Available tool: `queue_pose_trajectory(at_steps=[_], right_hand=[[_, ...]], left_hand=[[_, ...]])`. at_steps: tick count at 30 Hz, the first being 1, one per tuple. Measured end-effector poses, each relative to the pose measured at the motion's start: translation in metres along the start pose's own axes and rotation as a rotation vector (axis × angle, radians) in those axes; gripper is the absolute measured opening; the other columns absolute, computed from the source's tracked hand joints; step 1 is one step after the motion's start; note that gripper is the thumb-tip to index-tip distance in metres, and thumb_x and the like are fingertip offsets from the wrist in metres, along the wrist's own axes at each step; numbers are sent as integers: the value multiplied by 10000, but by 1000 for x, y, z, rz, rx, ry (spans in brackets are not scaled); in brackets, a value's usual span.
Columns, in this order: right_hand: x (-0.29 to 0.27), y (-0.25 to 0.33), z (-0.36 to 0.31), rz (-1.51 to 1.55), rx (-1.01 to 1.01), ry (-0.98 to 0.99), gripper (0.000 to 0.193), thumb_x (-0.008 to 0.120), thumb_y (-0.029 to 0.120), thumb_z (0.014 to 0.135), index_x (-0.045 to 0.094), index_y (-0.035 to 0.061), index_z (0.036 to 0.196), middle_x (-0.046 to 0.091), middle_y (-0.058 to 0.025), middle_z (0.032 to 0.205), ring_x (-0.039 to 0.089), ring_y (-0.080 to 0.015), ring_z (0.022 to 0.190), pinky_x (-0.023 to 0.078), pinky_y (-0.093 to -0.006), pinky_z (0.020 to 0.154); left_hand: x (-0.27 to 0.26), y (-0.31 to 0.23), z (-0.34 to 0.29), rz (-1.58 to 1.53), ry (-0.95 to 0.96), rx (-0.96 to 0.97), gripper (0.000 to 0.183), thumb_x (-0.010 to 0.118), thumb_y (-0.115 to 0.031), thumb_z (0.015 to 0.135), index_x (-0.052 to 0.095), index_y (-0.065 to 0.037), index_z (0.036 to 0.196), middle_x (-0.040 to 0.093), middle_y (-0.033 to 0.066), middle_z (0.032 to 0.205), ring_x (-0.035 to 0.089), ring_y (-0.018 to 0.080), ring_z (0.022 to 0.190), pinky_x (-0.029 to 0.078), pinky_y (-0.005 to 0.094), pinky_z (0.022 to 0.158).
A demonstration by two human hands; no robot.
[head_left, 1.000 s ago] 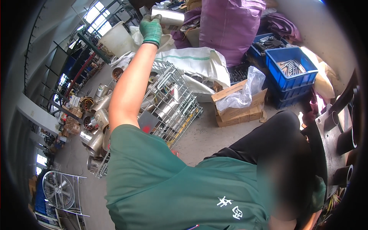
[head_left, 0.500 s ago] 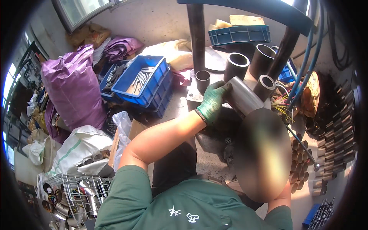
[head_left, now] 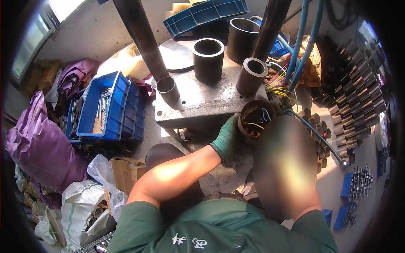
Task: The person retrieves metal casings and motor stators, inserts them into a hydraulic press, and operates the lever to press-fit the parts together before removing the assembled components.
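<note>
My left hand (head_left: 226,138), in a green glove, closes around the left side of a metal cylinder with wires inside (head_left: 256,114). The cylinder's open end faces up, showing yellow, green and blue wires and something red within. A large blurred oval covers my right hand; only part of that forearm (head_left: 311,201) shows below it. Just beyond the cylinder is a metal machine table (head_left: 198,103). On it stand a thin-walled ring (head_left: 168,90), a thick dark tube (head_left: 209,63), a shorter thick tube (head_left: 252,78) and a wide tube (head_left: 242,44).
Two dark posts (head_left: 141,38) rise from the table. Blue hoses (head_left: 298,46) and a ball-ended lever (head_left: 320,141) are at right, near stacked metal tubes (head_left: 354,105). Left stand blue crates (head_left: 114,120) with metal rods, a purple sack (head_left: 42,147) and a white sack (head_left: 80,211).
My left hand has brought the cylinder down and nearer, off the table's edge area. It has turned from lying slanted to showing its open, wired end. My view has shifted right.
</note>
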State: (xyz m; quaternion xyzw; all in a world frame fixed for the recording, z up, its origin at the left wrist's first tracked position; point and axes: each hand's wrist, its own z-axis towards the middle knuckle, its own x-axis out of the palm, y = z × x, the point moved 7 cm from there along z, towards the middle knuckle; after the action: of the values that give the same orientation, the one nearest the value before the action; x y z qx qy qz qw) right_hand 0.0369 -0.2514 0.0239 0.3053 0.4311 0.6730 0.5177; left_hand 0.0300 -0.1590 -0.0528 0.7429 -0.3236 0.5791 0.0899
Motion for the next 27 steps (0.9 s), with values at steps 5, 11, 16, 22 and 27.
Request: queue_pose_trajectory(at_steps=[5, 11, 16, 22, 27], right_hand=[[3, 30, -1, -433, -212, 111, 1037, 1000, 149, 653, 433, 47, 1515, 596, -145, 1412, 656, -270, 1246, 558, -397, 1056], [-3, 10, -8, -485, -177, 17, 1066, 1030, 165, 553, 478, 64, 1458, 640, -125, 1304, 683, -282, 1166, 583, -400, 992], [-6, 3, -3, -487, -170, -10, 1046, 1039, 196, 568, 482, 68, 1445, 634, -130, 1283, 692, -283, 1115, 592, -399, 945], [-3, 9, 2, -547, -225, 55, 1064, 1029, 204, 576, 476, 72, 1476, 616, -139, 1327, 655, -320, 1167, 559, -427, 991], [4, 13, 4, -597, -283, 119, 1078, 1020, 210, 583, 471, 75, 1502, 601, -147, 1364, 625, -351, 1210, 532, -450, 1030]], left_hand=[[-13, -13, -12, 134, -99, 119, 518, 434, -434, 1121, 577, -75, 1466, 639, 113, 1433, 613, 217, 1280, 520, 391, 1091], [-19, -47, -30, 421, -176, 477, 437, 551, -326, 1111, 546, -6, 1408, 651, 137, 1312, 652, 217, 1172, 565, 372, 1021], [15, -68, -65, 716, -85, 696, 373, 648, -89, 1011, 552, 22, 1354, 621, 122, 1275, 605, 187, 1182, 492, 326, 1056], [47, -65, -82, 1164, 28, 885, 543, 621, 85, 785, 591, -20, 1316, 507, 152, 1429, 567, 253, 1292, 491, 371, 1100], [59, -65, -82, 1631, -94, 1121, 593, 740, 45, 743, 656, -94, 1314, 510, 192, 1461, 544, 388, 1343, 517, 437, 1106]])
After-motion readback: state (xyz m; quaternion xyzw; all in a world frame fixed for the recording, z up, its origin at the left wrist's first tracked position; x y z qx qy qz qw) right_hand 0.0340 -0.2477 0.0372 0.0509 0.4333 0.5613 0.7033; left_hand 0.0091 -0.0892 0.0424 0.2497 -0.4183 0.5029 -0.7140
